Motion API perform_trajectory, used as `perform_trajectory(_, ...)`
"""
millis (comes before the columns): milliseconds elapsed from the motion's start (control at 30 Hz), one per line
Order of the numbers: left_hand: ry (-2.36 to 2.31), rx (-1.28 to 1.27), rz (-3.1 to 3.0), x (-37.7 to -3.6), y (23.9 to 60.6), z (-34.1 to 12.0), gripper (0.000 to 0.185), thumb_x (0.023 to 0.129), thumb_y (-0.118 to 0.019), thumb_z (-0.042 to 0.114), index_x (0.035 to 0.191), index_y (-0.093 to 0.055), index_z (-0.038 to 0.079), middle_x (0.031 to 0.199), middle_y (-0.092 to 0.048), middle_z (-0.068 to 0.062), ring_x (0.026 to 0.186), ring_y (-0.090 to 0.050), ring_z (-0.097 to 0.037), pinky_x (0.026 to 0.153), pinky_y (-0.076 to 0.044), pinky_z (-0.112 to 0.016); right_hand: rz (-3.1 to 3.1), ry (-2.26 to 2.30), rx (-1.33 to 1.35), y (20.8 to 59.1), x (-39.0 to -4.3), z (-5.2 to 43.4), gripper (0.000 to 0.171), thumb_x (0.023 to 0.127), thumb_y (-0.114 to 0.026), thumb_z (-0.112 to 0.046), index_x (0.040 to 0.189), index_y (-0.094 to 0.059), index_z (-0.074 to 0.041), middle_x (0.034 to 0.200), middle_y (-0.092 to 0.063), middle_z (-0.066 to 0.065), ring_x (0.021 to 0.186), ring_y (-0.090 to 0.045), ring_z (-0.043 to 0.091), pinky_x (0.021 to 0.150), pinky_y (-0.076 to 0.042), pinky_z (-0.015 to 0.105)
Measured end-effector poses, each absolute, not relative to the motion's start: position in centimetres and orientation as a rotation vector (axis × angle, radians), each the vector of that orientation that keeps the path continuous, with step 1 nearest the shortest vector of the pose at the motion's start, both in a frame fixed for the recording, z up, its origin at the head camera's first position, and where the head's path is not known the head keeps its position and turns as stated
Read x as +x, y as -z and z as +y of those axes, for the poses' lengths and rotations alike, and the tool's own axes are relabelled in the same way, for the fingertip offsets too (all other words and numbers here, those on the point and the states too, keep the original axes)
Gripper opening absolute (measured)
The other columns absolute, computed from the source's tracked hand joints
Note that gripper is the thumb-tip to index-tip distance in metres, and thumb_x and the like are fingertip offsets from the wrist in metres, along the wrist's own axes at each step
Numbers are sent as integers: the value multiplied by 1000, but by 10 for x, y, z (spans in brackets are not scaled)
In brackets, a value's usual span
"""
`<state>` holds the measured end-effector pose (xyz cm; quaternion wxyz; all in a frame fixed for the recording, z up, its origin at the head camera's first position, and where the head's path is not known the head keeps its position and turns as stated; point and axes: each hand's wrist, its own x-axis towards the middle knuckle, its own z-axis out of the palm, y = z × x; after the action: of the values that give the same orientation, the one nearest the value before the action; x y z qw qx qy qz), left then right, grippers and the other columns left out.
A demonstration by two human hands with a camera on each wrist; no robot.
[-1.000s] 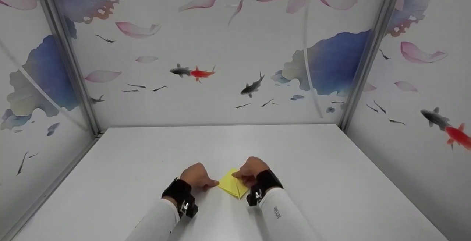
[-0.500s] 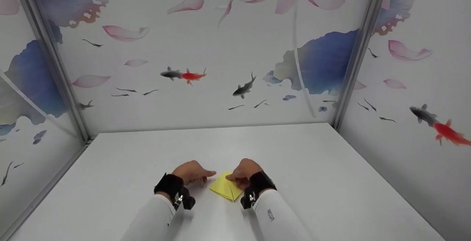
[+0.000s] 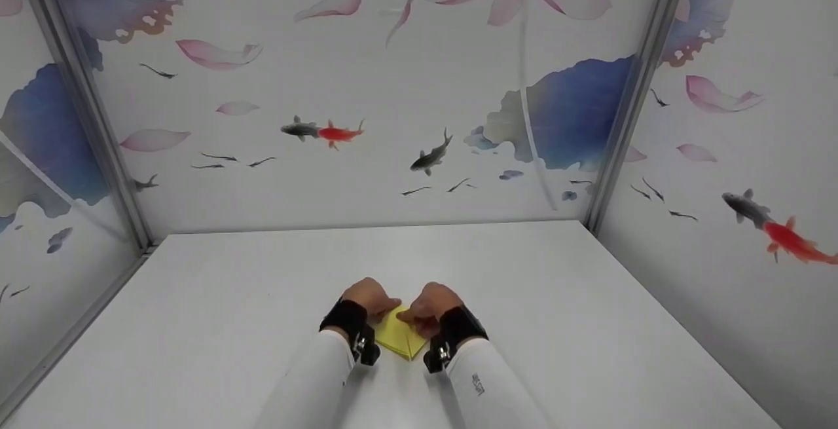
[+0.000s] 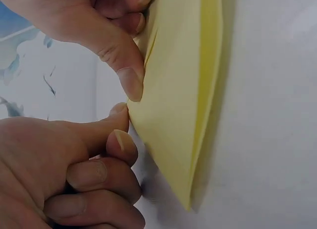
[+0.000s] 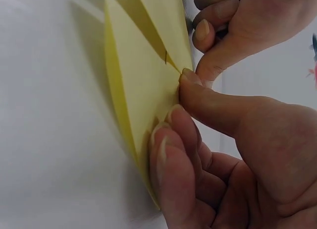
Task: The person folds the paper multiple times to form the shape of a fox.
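Note:
A folded sheet of yellow paper (image 3: 397,339) lies on the white table, one corner toward the person, its layers slightly parted along the edges. My right hand (image 3: 435,306) grips its far right part. In the right wrist view, the right thumb (image 5: 198,92) presses on top near the far corner, with the other fingers curled against the side of the paper (image 5: 143,85). My left hand (image 3: 370,299) is at the far left edge. Seen from the left wrist, the left thumb tip (image 4: 119,109) meets the edge beside the right thumb, the left fingers curled below.
The white table (image 3: 262,272) stretches around the hands. A back wall (image 3: 366,180) and side walls printed with fish, petals and lotus leaves enclose it, with grey metal posts (image 3: 622,108) at the corners. Each wrist wears a black strap with a small camera (image 3: 437,355).
My left hand first came off the paper's left corner, then moved right to its far edge, close to the right hand. The right hand keeps its grip. The head view has shifted slightly.

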<state>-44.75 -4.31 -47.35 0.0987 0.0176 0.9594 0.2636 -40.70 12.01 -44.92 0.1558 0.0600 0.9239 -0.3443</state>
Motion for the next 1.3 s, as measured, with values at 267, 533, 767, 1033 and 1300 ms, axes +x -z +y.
perform_trajectory(267,-671,32,3078,-484,525,-38,51,90,-84,56,66,-68,14,63,-61,2,59,-55,-15,55,-46,-32,2653,946,166,445,-408,121,49,94,-85,-28,54,-63,-11,50,-57,-3,46,-55,8,47,-44,18)
perform_trajectory(533,-660,-36,3146,-435,488,-35,43,91,-86,47,78,-75,8,68,-68,-1,64,-55,-16,61,-49,-33,2654,942,177,450,-408,116,48,94,-85,-29,55,-62,-12,52,-58,-3,47,-55,7,48,-43,18)
perform_trajectory(767,-600,12,3175,-397,459,-39,42,94,-84,43,88,-78,3,84,-79,-10,73,-65,-19,73,-59,-38,2665,914,178,450,-409,115,51,94,-85,-31,54,-61,-11,51,-56,-3,46,-53,8,47,-41,19)
perform_trajectory(1033,-507,69,3109,-393,452,-53,44,96,-83,44,70,-71,9,68,-61,1,65,-49,-15,62,-41,-31,2636,909,189,448,-412,116,48,95,-84,-32,57,-63,-11,53,-58,-3,47,-54,7,49,-43,19)
perform_trajectory(1300,-466,135,3071,-380,446,-68,55,96,-82,45,57,-58,14,61,-54,4,60,-45,-14,59,-40,-29,2605,982,210,450,-413,116,45,95,-85,-30,60,-65,-10,54,-58,-3,47,-55,8,48,-45,19)
